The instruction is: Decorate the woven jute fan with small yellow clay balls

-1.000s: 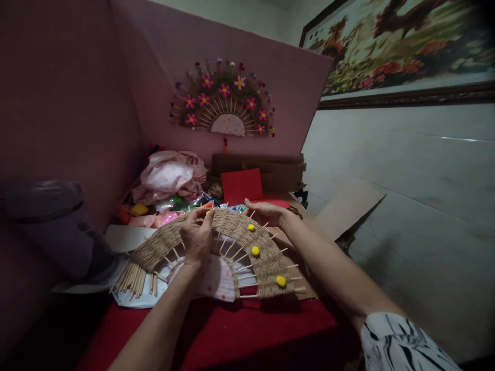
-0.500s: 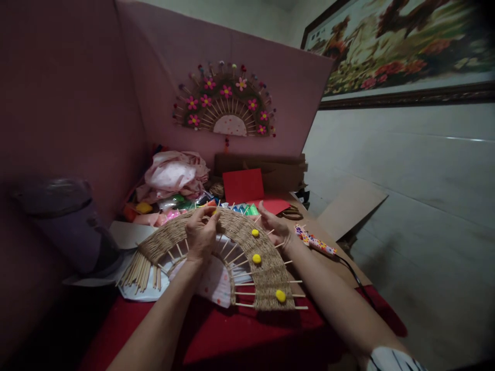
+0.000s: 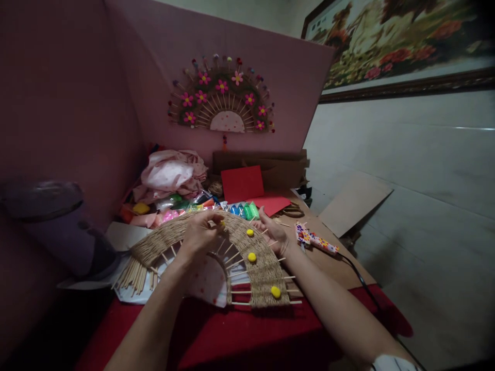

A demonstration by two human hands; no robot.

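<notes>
A half-round fan (image 3: 266, 273) of woven twine on thin wooden sticks is held tilted above the table, with several flat yellow clay dots (image 3: 252, 257) on its right part. The fan's inner half-circle (image 3: 209, 281) is pale pink with small spots. My left hand (image 3: 201, 237) reaches over the weave near the top, thumb and fingers pinched at a small yellow clay ball (image 3: 223, 223). Behind the upper right edge, my right hand (image 3: 273, 234) grips the fan by its protruding sticks, thumb raised, its other fingers partly hidden.
Loose sticks (image 3: 135, 275) lie at the left. Colourful clay packets (image 3: 243, 210), red paper (image 3: 242, 184) and crumpled pink cloth (image 3: 170, 172) are behind the fan. A patterned glue gun (image 3: 317, 241) with a black cord rests on cardboard at the right. A flowered fan (image 3: 228, 98) hangs on the back panel.
My left hand has shifted slightly, its fingertips now lifted a little so that more of the yellow piece shows. The fan and the view have moved slightly.
</notes>
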